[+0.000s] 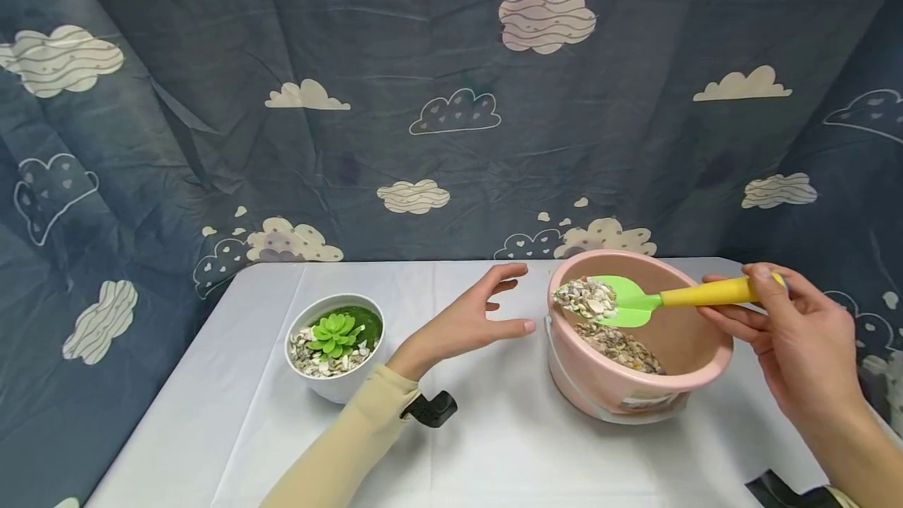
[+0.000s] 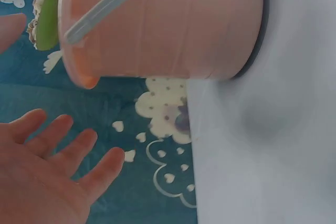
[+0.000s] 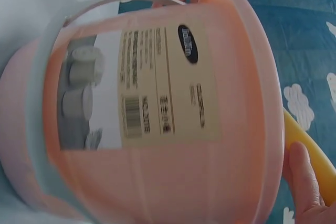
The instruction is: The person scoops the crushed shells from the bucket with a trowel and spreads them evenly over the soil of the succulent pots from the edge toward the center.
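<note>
My right hand (image 1: pixel 800 335) grips the yellow handle of a small trowel (image 1: pixel 635 306) with a green blade. Pale pebbles (image 1: pixel 587 298) are heaped on the blade, which is held over the left rim of a pink bucket (image 1: pixel 614 398). More mixed pebbles (image 1: pixel 621 347) lie inside the bucket; its right inner wall is partly behind the handle. My left hand (image 1: pixel 469 324) hovers left of the bucket, fingers spread and loosely bent, holding nothing. In the left wrist view, the left hand's fingers (image 2: pixel 100 174) are apart from the bucket (image 2: pixel 173 30).
A white bowl (image 1: pixel 331 389) with a green succulent (image 1: pixel 335 334) and pebbles stands on the left of the white-covered table (image 1: pixel 487 445). A dark cloud-patterned cloth (image 1: pixel 395 38) hangs behind. The bucket's pale carrying handle (image 3: pixel 39 124) hangs down its side, near a printed label (image 3: pixel 168 82).
</note>
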`<state>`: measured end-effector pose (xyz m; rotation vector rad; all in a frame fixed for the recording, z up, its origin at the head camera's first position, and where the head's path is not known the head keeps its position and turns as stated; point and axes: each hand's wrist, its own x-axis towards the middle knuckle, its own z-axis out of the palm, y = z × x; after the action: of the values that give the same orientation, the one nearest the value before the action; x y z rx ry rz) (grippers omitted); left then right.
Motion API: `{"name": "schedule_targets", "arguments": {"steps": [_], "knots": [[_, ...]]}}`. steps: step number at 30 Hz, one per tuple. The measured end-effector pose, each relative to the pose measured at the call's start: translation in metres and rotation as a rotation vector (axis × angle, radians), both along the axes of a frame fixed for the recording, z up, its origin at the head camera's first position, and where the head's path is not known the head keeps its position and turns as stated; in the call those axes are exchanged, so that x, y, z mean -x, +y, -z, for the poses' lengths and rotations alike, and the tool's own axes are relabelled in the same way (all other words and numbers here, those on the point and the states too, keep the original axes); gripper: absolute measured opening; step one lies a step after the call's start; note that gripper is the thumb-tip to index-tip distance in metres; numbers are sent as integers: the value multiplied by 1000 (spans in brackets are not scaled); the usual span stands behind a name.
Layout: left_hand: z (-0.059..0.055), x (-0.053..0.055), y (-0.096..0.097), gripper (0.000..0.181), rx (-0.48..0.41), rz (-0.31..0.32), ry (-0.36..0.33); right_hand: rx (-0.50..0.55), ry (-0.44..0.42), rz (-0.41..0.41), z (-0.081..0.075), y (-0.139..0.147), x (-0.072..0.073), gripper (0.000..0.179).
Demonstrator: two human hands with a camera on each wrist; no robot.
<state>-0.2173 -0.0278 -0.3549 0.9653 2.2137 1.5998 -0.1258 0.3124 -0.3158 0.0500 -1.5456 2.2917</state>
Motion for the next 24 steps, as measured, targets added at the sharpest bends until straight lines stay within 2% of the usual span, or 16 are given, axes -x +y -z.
{"name": "schedule_targets", "arguments": {"steps": [4,9,13,18,24], "knots": [[-5,-3,-10,72,16,-10,43,-7,-2,-26,-1,-7,2,25],[-7,-6,-21,71,-18,7,28,-28,-16,-68,-3,-16,4,24],[-10,-9,-29,72,-15,9,44,-24,-23,-109,-5,-23,8,24],[-16,-13,-42,73,-4,-10,83,-27,-20,-134,-8,-32,11,24],[-23,-19,-61,74,12,-54,135,40,24,-199,-13,-43,16,22]]}}
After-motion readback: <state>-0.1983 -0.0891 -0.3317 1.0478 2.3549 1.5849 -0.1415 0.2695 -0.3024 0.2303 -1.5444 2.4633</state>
